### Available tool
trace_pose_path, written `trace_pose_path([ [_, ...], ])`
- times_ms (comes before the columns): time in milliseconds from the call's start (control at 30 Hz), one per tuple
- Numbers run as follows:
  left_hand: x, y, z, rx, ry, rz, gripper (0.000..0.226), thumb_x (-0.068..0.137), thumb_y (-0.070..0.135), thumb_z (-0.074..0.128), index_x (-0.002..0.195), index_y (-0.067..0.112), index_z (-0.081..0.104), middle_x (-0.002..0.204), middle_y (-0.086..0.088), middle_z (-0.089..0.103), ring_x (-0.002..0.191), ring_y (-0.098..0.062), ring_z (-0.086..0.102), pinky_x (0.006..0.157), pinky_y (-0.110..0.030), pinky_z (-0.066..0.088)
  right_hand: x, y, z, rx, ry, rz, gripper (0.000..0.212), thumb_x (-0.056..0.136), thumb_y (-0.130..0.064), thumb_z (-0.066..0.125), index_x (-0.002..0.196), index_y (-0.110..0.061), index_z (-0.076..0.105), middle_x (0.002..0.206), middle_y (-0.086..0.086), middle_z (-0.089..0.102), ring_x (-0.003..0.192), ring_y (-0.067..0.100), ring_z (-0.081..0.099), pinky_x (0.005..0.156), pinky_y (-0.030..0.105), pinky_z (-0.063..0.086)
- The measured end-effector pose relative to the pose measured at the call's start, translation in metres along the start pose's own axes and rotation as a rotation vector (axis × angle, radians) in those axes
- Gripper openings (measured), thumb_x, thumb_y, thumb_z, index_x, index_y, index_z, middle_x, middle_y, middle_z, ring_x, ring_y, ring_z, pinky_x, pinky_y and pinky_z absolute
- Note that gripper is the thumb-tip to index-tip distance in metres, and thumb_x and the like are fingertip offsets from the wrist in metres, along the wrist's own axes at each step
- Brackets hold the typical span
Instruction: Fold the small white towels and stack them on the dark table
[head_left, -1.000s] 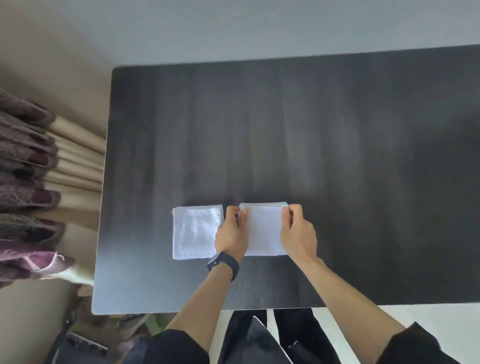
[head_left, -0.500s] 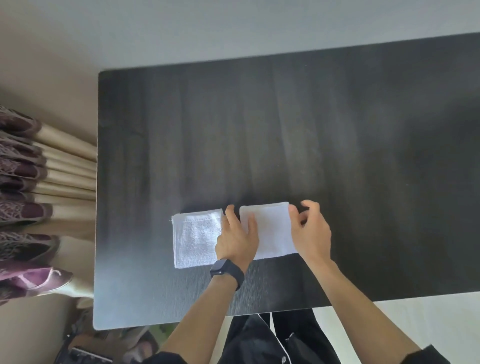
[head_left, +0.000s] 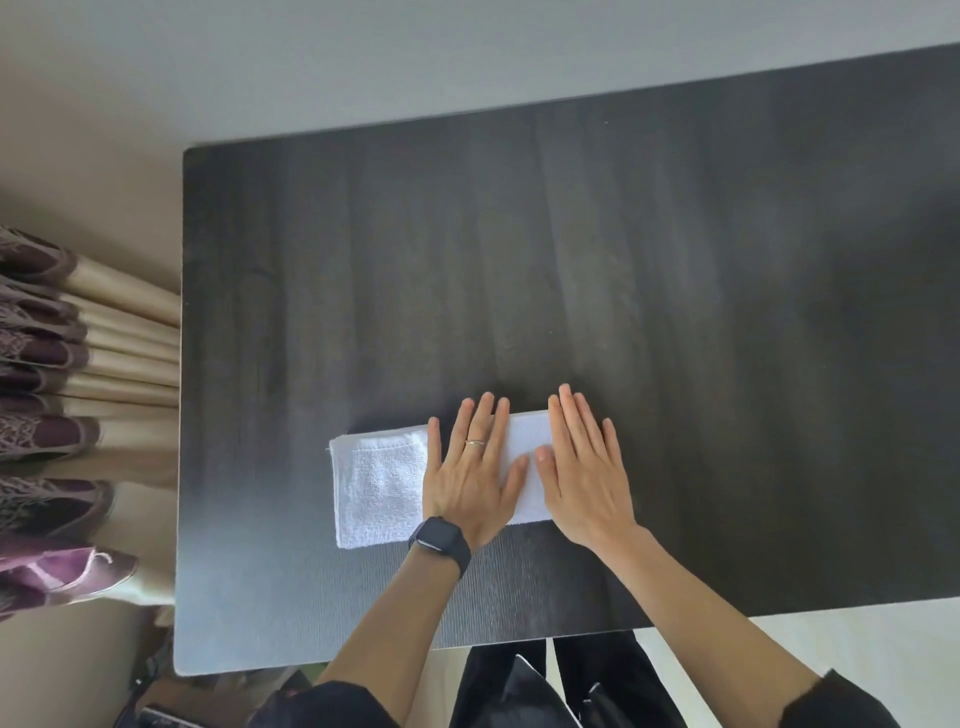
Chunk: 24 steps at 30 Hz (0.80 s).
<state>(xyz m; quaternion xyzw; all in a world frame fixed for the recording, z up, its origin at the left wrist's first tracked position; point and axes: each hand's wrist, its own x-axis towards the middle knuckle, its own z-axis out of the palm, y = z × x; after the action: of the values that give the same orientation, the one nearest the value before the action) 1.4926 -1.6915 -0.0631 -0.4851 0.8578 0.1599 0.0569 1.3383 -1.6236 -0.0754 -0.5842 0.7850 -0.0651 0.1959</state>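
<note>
Palms flat and fingers straight, my left hand (head_left: 470, 478) and right hand (head_left: 582, 473) press on the folded white towel (head_left: 524, 431) near the dark worktop's (head_left: 571, 260) front edge. A second folded towel (head_left: 379, 483) lies just left of it.

I am looking down on the table (head_left: 675, 312); two towels are lying side by side near its front edge, toward its left end; the left towel (head_left: 379, 483) is sitting just beside the right towel (head_left: 524, 436); my left hand (head_left: 470, 478) is lying flat over where they meet; my right hand (head_left: 582, 467) is resting flat on the right towel's right part, just beside the left hand; curtains (head_left: 78, 389) are hanging left of the table.
</note>
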Motion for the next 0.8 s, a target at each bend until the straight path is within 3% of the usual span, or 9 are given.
trace_pose_path([
  [167,0.005,-0.002,0.001,0.04,-0.033,0.002,0.069,0.099,0.059,0.029,0.156,0.021,0.023,0.147,0.001,0.045,0.142,-0.023,0.033,0.119,-0.054,0.012,-0.005,-0.001,0.011,0.042,0.043,0.031,0.058,0.104,-0.037,0.022,0.158,-0.016,0.017,0.165,-0.003,0.013,0.152,0.014,0.007,0.122,0.045,0.014],
  [300,0.007,0.001,-0.001,0.078,-0.081,-0.011,0.068,0.099,0.058,0.026,0.156,0.021,0.025,0.144,-0.001,0.048,0.139,-0.024,0.037,0.118,-0.055,0.013,-0.005,0.0,0.01,0.028,0.043,0.029,0.057,0.104,-0.038,0.027,0.156,-0.018,0.021,0.163,-0.003,0.021,0.151,0.016,0.013,0.121,0.046,0.017],
  [433,0.006,0.006,-0.012,0.128,-0.12,-0.02,0.065,0.099,0.056,0.026,0.153,0.02,0.032,0.141,-0.002,0.052,0.135,-0.025,0.042,0.115,-0.058,0.015,-0.002,-0.002,-0.007,0.03,-0.032,0.021,0.058,0.102,-0.04,0.027,0.155,-0.017,0.026,0.161,-0.001,0.026,0.149,0.02,0.023,0.117,0.048,0.029],
  [533,0.006,0.015,-0.038,0.148,-0.179,-0.025,0.064,0.099,0.054,0.028,0.155,0.025,0.022,0.151,0.0,0.04,0.142,-0.023,0.031,0.117,-0.056,0.01,-0.007,0.0,-0.039,0.069,-0.062,0.001,0.057,0.1,-0.039,0.037,0.153,-0.018,0.03,0.161,0.001,0.028,0.147,0.022,0.027,0.117,0.042,0.028],
  [633,0.005,0.026,-0.068,0.105,-0.233,-0.031,0.064,0.1,0.047,0.037,0.157,0.03,0.013,0.157,0.003,0.03,0.147,-0.02,0.02,0.119,-0.048,0.01,-0.031,0.012,-0.081,0.134,0.011,0.071,0.049,0.098,-0.039,0.04,0.145,-0.024,0.046,0.152,-0.004,0.044,0.142,0.019,0.038,0.116,0.032,0.026],
  [800,-0.003,0.071,-0.103,-0.023,-0.17,0.136,0.053,0.101,0.036,0.039,0.153,0.035,0.027,0.151,0.007,0.039,0.14,-0.018,0.033,0.115,-0.035,0.023,-0.097,0.05,-0.144,0.264,0.224,0.214,0.036,0.097,-0.03,0.054,0.133,-0.027,0.059,0.137,-0.009,0.057,0.132,0.014,0.045,0.108,0.032,0.039],
])
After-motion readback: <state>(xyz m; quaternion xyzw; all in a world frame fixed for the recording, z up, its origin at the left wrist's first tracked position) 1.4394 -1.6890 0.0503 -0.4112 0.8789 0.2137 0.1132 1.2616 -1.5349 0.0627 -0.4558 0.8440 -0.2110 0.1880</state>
